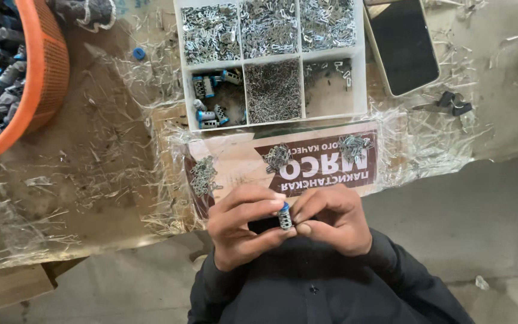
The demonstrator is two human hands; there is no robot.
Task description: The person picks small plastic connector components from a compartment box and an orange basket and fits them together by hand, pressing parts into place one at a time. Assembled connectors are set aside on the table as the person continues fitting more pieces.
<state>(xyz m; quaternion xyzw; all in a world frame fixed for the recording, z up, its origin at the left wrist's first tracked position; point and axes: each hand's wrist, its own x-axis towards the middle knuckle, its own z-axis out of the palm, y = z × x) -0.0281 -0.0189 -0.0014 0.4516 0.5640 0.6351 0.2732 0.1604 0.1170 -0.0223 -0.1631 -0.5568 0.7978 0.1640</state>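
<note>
At the lower centre of the frame, we see the left hand (239, 225) and the right hand (332, 221) meeting over a small metal cylinder with a blue cap (285, 216), the fingers (253, 198) of both hands clamped on it from either side. We judge the piece light, stiff and a little slippery, small enough that a fingertip pinch on its ribbed metal flanks is the sensible hold. Its long axis runs nearly up and down in the picture, the blue cap pointing toward the top of the frame, the metal end toward the person's dark sleeves. Above the hands, on the plastic-wrapped bench (79, 180), a brown-and-cream printed card (244, 159) carries three small heaps of bent wire clips (203, 175). Higher still sits a white compartmented plastic tray (360, 66) of metal parts, with a dark-screened phone (403, 45) at upper right and an orange mesh basket (46, 72) at upper left.
</note>
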